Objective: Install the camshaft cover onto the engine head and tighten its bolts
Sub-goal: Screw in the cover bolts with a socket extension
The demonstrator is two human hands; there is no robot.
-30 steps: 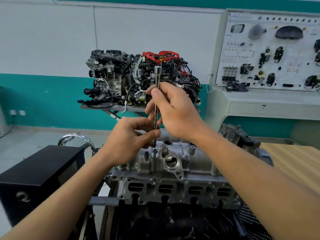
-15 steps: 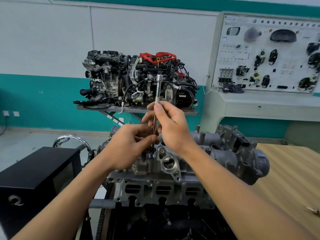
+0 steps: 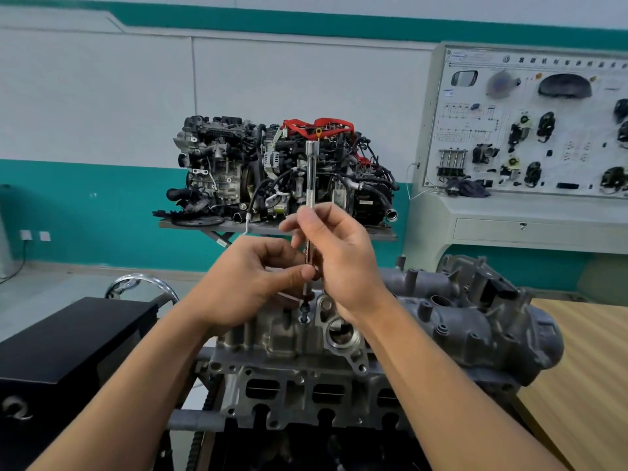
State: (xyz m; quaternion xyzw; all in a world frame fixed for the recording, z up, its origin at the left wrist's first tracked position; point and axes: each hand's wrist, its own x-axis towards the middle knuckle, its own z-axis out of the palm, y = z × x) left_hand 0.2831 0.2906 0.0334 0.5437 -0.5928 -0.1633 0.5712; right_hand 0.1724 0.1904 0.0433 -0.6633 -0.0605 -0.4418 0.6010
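Note:
The grey camshaft cover lies on top of the engine head in the lower middle. A long, thin metal extension tool stands upright with its lower tip on a bolt at the cover's near left end. My right hand pinches the tool's shaft about halfway up. My left hand pinches the shaft lower down, just above the bolt. Both palms hide part of the cover behind them.
A black box stands at the left, with a chrome ring behind it. A wooden tabletop lies at the right. Behind are a display engine on a stand and a grey training panel.
The camera has tipped, so the engine and hands sit lower in view. My right hand has slid down the tool's shaft. Both hands remain on the tool over the same bolt.

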